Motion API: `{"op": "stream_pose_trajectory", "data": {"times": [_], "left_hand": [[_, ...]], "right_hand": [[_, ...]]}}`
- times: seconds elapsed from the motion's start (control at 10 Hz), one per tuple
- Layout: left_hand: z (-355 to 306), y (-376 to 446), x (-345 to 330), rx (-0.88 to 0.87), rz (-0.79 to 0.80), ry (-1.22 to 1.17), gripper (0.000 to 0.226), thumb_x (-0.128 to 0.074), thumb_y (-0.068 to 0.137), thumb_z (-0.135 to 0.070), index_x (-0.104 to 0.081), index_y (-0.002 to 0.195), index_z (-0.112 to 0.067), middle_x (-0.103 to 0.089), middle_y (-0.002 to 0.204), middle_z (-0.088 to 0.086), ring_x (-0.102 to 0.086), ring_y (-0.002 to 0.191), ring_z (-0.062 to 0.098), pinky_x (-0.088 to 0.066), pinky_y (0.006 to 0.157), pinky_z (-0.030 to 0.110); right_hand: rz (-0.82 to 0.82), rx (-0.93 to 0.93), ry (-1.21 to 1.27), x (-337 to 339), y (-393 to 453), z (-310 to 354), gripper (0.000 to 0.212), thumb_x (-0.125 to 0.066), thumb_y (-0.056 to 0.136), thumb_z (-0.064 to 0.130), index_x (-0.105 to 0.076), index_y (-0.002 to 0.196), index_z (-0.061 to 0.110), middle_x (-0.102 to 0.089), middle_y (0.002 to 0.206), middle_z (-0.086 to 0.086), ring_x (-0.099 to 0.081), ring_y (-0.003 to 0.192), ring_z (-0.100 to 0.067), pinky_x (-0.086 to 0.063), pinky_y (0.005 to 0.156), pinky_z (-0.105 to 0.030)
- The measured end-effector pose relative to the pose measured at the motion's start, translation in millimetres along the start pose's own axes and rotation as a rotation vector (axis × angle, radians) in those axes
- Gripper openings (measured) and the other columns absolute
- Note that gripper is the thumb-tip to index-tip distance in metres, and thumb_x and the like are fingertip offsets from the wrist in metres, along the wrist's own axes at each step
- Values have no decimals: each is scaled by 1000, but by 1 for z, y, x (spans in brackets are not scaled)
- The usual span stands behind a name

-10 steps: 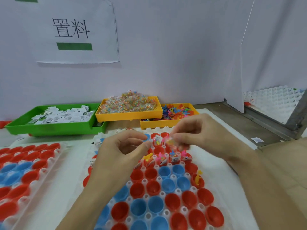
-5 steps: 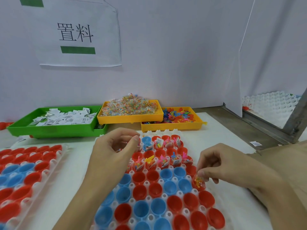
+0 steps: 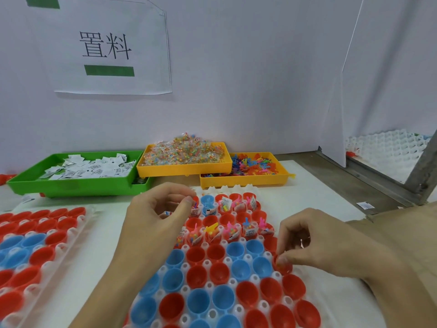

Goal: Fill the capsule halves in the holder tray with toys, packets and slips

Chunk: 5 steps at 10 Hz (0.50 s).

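Red capsule half (image 3: 282,266) under right hand (image 3: 316,245) fingertips; left hand (image 3: 156,218) curled.

- Between my hands I see the white holder tray (image 3: 214,313), its capsule halves (image 3: 240,266) a mix of red and blue.
- Beyond my left hand (image 3: 156,216) a green tray (image 3: 78,185) carries white slips (image 3: 87,169) with black print.
- Beyond both hands, two yellow trays (image 3: 179,170): clear packets (image 3: 186,150) of multicoloured bits, and toys (image 3: 253,164) in blue, red, pink and orange.
- Left of my left hand, a second tray (image 3: 78,229) shows red and blue halves.
- The wall sign (image 3: 106,48) is white, with black characters and a green bar.
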<state>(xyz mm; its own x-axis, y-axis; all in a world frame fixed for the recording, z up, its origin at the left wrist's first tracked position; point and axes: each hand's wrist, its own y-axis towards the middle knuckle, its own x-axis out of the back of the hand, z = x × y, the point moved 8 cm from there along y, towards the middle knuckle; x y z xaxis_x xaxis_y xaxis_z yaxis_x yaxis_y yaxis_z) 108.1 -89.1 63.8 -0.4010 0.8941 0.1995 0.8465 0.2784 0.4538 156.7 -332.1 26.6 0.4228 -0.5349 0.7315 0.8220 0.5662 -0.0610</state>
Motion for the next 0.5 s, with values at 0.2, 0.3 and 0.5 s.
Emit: {"op": "stream_pose_trajectory", "data": {"times": [0.2,0.3,0.5], "left_hand": [[-3,-2,0,-21,-2,21,36,-66,86,-2,-75,77,-36,-73,78,-4,-68,75,18,-56,68,24],[-3,-1,0,-26,-4,23,36,-66,86,-4,-76,77,-37,-74,79,-5,-68,76,18,-55,67,23],[-7,-1,0,-26,-5,32,34,-66,87,-5,-75,77,-37,-74,80,-5,-69,77,19,-56,70,27]], "right_hand": [[-32,-5,-53,-1,3,3,22,-84,76,22,-75,63,37,-72,70,12,-56,63,-1,-50,62,-19],[-25,6,-40,0,2,3,21,-84,77,23,-78,65,40,-73,72,12,-57,65,-1,-46,61,-16],[-29,27,18,2,1,3,21,-80,83,21,-80,76,40,-73,75,16,-59,69,-1,-44,62,-13]]}}
